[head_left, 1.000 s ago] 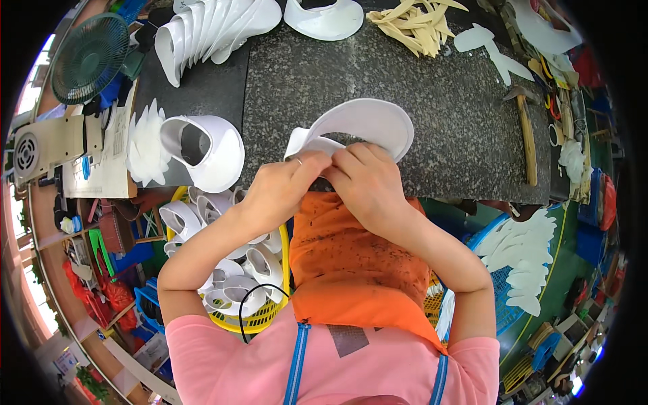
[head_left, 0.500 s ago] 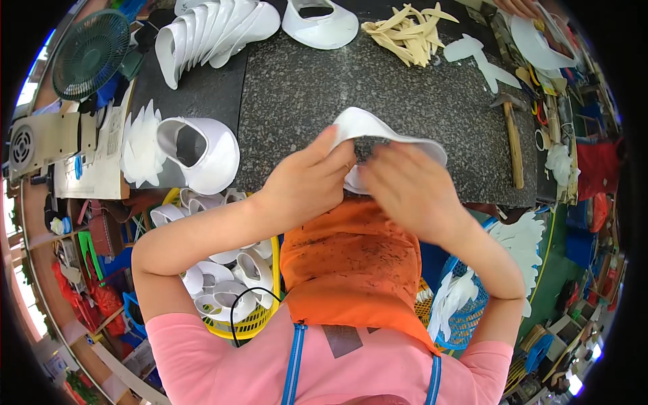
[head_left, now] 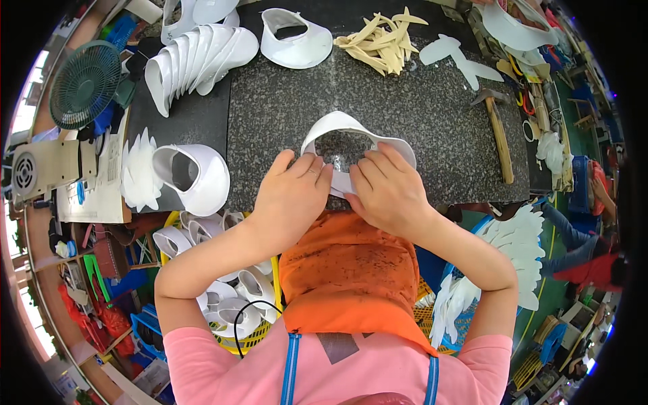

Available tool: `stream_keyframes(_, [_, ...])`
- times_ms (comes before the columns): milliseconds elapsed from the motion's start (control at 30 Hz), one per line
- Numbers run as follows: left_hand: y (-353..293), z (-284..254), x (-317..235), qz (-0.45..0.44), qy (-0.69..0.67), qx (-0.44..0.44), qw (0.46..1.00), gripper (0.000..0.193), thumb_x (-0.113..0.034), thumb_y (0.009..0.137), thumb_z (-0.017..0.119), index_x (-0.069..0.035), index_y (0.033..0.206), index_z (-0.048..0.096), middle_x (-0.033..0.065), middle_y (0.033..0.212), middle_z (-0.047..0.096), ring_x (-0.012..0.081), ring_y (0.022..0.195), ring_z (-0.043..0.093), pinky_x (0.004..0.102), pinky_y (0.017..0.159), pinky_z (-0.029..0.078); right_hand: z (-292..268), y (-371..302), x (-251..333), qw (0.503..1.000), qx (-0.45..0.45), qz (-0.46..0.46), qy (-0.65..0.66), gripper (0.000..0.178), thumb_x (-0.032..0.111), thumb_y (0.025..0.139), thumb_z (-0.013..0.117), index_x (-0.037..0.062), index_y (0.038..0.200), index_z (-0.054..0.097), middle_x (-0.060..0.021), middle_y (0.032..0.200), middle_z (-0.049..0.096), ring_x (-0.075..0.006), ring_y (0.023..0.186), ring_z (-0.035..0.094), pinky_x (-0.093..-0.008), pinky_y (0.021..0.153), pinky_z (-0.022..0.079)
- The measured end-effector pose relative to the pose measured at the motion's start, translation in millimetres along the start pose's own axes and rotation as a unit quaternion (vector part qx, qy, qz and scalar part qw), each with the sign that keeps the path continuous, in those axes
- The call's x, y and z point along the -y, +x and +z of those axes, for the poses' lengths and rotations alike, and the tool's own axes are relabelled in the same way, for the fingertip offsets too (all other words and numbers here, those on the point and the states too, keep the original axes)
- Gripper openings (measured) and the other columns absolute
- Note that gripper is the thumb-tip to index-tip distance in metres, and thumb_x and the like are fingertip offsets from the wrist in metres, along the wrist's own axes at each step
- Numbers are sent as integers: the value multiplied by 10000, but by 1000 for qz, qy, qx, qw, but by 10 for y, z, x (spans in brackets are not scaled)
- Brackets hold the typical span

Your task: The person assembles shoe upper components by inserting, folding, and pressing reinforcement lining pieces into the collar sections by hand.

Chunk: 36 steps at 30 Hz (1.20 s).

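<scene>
A white shoe upper (head_left: 339,121), bent into an open ring, rests on the dark speckled stone worktop (head_left: 283,94) at the near edge. My left hand (head_left: 291,192) is closed on its near left side, fingertips curled over the rim. My right hand (head_left: 390,187) grips the near right side, with the thumb low and the fingers bent over the edge. Part of the near rim is hidden by both hands. A similar white upper (head_left: 210,179) stands on the left, beside a fan of thin white cut pieces (head_left: 140,172).
A stack of white uppers (head_left: 202,59), a single upper (head_left: 297,47), cream strips (head_left: 378,44) and white cutouts (head_left: 459,61) line the back. A hammer (head_left: 501,138) lies right. A yellow basket (head_left: 253,337) of uppers and a blue basket (head_left: 455,331) flank my lap. Another person's hand holds an upper (head_left: 516,27) far right.
My right hand, blurred before inside the ring, has moved out onto its near right side. My left hand has shifted slightly, still holding. The upper now lies lower and flatter on the worktop.
</scene>
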<state>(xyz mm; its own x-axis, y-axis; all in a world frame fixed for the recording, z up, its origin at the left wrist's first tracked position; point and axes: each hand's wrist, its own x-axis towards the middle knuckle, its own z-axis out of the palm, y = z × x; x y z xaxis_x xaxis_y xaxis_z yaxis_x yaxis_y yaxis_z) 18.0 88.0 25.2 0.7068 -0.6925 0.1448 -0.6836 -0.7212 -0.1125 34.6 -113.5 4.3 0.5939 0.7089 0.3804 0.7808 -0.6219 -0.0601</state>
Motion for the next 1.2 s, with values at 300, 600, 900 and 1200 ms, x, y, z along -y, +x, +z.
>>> stream_keyframes(300, [52,117,8,-27,-48,-11,998,251,-110,727,601,-44,968,629,63,922,656,190,906,596,330,785,432,66,-33,60,1000,-5,-10,22,273,110,754,581,-50,968,638,-150,952,631,-303,976,616,-408,974,451])
stream_keyframes(600, [26,151,-118,-65,-30,-65,995,325,-117,780,603,-31,1093,615,32,892,610,183,860,569,324,728,420,-2,1,3,982,20,86,166,136,73,762,580,19,870,642,-94,874,596,-281,896,612,-398,845,490])
stream_keyframes(900, [-6,166,-51,-98,-114,-72,986,379,-118,746,688,-63,1114,612,31,939,612,192,936,570,329,777,416,125,-47,105,974,-53,108,190,20,62,769,600,46,766,610,-94,855,592,-294,835,593,-395,724,480])
stream_keyframes(1200, [4,133,-133,-117,-97,-79,985,404,-117,727,704,-54,1113,605,43,923,610,221,897,578,367,784,427,141,43,76,952,-58,200,225,37,52,811,584,31,793,609,-120,854,585,-328,768,594,-424,680,486])
